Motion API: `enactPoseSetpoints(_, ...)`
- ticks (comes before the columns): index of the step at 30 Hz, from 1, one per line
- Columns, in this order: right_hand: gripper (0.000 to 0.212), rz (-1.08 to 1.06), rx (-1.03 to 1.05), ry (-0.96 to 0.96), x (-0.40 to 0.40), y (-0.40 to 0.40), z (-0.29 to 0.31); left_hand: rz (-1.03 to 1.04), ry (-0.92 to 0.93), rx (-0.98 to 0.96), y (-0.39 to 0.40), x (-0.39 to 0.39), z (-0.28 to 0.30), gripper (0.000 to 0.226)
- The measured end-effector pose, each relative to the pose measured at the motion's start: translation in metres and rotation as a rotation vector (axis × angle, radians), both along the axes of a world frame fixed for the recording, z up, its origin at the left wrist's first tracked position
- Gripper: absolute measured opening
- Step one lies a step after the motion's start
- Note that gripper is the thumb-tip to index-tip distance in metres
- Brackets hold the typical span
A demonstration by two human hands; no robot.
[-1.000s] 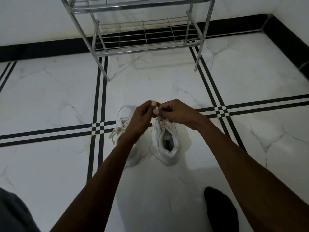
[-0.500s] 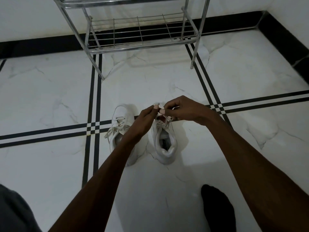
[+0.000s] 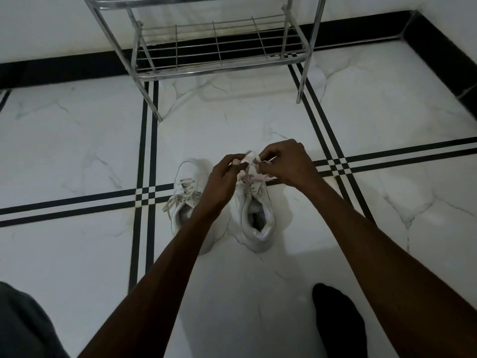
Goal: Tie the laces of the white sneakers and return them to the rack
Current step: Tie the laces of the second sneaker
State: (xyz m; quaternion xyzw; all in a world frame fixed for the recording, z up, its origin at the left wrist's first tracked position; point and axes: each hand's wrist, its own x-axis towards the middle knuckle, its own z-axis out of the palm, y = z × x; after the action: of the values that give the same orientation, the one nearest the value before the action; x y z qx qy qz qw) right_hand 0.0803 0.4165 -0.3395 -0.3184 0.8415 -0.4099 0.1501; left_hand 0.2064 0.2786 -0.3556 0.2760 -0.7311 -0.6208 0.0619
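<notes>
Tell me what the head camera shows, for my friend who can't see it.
Two hands, the left hand and right hand, pinch the laces above the right white sneaker on a marble floor. The left white sneaker sits beside it with loose laces; a metal shoe rack stands behind.

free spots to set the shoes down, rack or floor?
Rack's bottom shelf is bare. Open floor lies between the rack legs and the hands. Crowded: the left hand and right hand working laces over the right sneaker, left sneaker beside it.

the rack (image 3: 216, 65) is shiny chromed metal wire. the floor (image 3: 77, 151) is glossy veined marble. the sneakers (image 3: 258, 218) look smooth and matt, with flat cloth laces (image 3: 180, 196).
</notes>
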Motion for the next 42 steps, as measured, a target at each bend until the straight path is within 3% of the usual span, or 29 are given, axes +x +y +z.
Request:
enactPoseSetpoints(4, 0.018, -0.058, -0.139, -0.257, 0.002, 0.000, -0.001, -0.069, -0.100, -0.396, -0.013, 0.002, -0.018, 0.044)
enactPoseSetpoints(7, 0.018, -0.075, -0.249, -0.428, 0.004, 0.004, 0.002, -0.028, -0.204, -0.617, -0.021, 0.005, -0.012, 0.028)
enactPoseSetpoints(11, 0.029, -0.060, -0.261, -0.646, 0.008, 0.005, 0.005, 0.034, -0.139, -0.642, -0.027, 0.013, -0.008, 0.031)
enactPoseSetpoints(14, 0.032, -0.162, -0.180, -0.718, 0.001, 0.007, -0.006, 0.096, -0.226, -0.709, -0.040, 0.023, -0.007, 0.027)
enactPoseSetpoints(17, 0.020, -0.456, 0.060, -0.671, -0.010, 0.029, -0.037, 0.199, -0.463, -0.822, -0.067, 0.048, -0.015, 0.026)
enactPoseSetpoints(20, 0.017, -0.524, 0.158, -0.659, -0.005, 0.049, -0.063, 0.240, -0.589, -0.832, -0.079, 0.068, -0.030, 0.024)
enactPoseSetpoints(23, 0.037, -0.507, 0.148, -0.569, 0.000, 0.047, -0.069, 0.212, -0.465, -0.899, -0.063, 0.066, -0.038, 0.024)
enactPoseSetpoints(28, 0.055, -0.290, 0.229, -0.102, 0.006, 0.030, -0.062, -0.147, -0.137, -1.082, -0.016, 0.036, -0.043, 0.028)
enactPoseSetpoints(31, 0.074, -0.121, 0.218, -0.042, 0.008, 0.022, -0.061, -0.266, -0.106, -0.985, 0.000, 0.027, -0.048, 0.024)
enactPoseSetpoints(33, 0.062, 0.019, 0.207, -0.004, 0.008, 0.022, -0.065, -0.257, -0.127, -0.890, 0.003, 0.028, -0.051, 0.024)
enactPoseSetpoints(37, 0.011, 0.152, 0.121, 0.080, 0.013, 0.023, -0.071, -0.189, -0.149, -0.844, -0.001, 0.028, -0.054, 0.018)
enactPoseSetpoints(42, 0.009, 0.042, 0.163, 0.090, 0.013, 0.020, -0.062, -0.160, -0.172, -0.854, 0.000, 0.024, -0.055, 0.008)
